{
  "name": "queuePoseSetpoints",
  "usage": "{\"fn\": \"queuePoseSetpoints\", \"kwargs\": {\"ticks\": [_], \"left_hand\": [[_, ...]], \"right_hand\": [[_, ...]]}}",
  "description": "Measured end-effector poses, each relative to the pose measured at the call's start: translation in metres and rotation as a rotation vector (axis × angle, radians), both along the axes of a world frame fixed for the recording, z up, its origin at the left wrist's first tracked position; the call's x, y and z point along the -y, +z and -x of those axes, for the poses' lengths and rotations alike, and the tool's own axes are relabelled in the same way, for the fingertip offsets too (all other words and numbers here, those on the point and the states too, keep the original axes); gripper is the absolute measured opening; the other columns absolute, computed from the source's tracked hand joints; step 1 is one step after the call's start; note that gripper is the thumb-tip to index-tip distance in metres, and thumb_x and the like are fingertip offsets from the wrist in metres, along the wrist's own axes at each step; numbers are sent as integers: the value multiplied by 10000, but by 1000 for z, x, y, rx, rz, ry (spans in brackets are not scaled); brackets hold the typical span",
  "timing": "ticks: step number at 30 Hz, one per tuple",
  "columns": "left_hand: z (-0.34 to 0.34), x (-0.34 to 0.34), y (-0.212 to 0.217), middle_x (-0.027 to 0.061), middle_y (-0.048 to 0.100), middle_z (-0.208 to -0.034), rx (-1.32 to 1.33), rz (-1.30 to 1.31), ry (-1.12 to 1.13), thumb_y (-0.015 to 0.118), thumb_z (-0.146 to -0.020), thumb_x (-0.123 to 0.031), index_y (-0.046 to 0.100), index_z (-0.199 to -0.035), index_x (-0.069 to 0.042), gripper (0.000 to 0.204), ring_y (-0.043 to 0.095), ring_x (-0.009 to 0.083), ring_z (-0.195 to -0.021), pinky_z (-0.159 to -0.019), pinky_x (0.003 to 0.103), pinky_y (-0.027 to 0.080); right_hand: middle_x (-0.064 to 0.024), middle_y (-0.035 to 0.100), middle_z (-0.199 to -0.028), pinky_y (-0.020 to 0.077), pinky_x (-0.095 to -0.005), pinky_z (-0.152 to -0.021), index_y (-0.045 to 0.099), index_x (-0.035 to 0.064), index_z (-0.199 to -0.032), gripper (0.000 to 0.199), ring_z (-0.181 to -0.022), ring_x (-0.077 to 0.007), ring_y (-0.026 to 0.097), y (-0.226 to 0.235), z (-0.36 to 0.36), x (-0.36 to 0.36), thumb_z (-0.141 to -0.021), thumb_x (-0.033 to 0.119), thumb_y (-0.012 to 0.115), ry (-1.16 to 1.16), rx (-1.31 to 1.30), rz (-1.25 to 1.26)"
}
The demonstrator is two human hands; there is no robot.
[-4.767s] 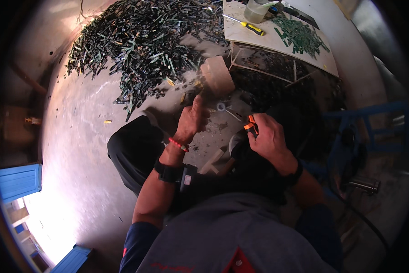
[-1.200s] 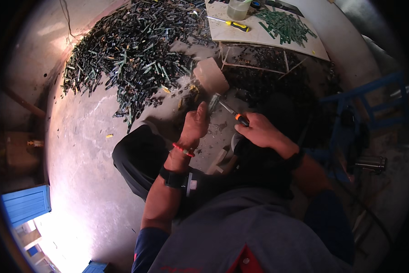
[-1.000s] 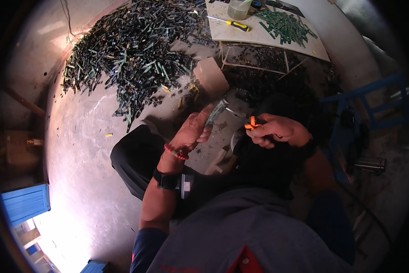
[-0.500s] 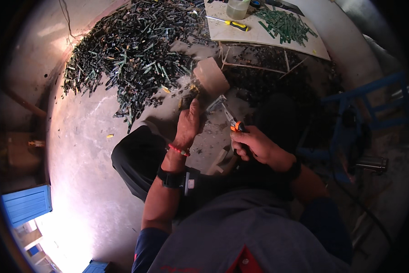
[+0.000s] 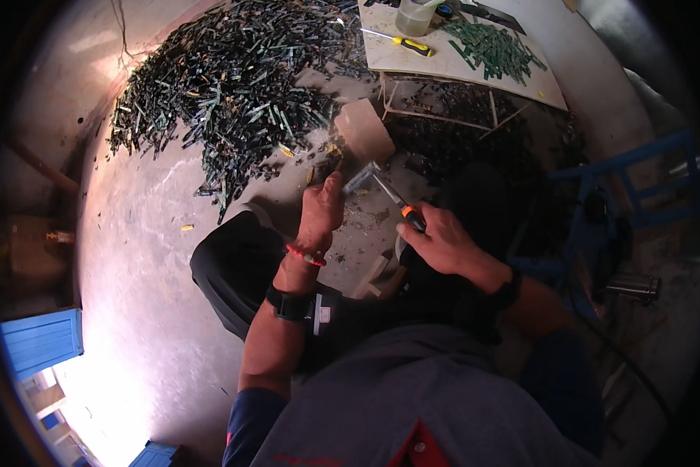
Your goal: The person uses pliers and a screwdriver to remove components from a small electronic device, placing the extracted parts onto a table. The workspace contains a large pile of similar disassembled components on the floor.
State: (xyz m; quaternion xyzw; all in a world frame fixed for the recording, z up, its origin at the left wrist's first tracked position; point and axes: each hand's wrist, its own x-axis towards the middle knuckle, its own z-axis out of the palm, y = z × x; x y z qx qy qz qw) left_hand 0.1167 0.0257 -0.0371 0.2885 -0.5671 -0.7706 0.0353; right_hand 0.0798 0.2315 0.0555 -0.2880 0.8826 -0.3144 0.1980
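Just nearer the wearer than the tan block (image 5: 364, 130), the left hand (image 5: 322, 208) pinches a glinting strip (image 5: 358, 180) by one end, seemingly steadying it against the pliers (image 5: 413, 217) at its other end; the right hand (image 5: 445, 240) clasps their handles, presumably for leverage.

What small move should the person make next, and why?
Probably a gentle squeeze of the pliers: the right hand grips their orange-and-black handles, and their tip meets the far end of the pale strip that the left hand holds out.
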Motion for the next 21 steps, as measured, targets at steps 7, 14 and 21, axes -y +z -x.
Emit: {"fn": "queuePoseSetpoints", "kwargs": {"ticks": [7, 14, 21], "left_hand": [[-11, 9, 8, -35, 414, -524, -97, -178, -183, 508, -912, -332, 530, -714, -87, 317, 330, 87, -406, -396, 266, 236], [-5, -8, 9, -60, 313, -469, -66, -716, -289, 487, -940, -366, 430, -611, -161, 391, 246, 77, -366, -359, 221, 172], [-6, 1, 13, -5, 424, -635, -4, -801, -144, 404, -962, -350, 470, -1124, -67, 333, 364, 83, -495, -421, 212, 270]], "right_hand": [[-107, 566, -690, 463, -341, -573, 539, 13, -842, 247, -630, -224, 576, 10, 17, -9, -840, 244, 626, 86, 110, 62], [-9, 472, -732, 356, -253, -476, 485, 75, -937, 338, -558, -112, 428, -17, -43, 20, -884, 400, 561, 237, 1821, 873], [11, 447, -698, 354, -249, -503, 492, 80, -940, 286, -577, -92, 426, 5, -18, 5, -890, 349, 575, 70, 1430, 624]]}}
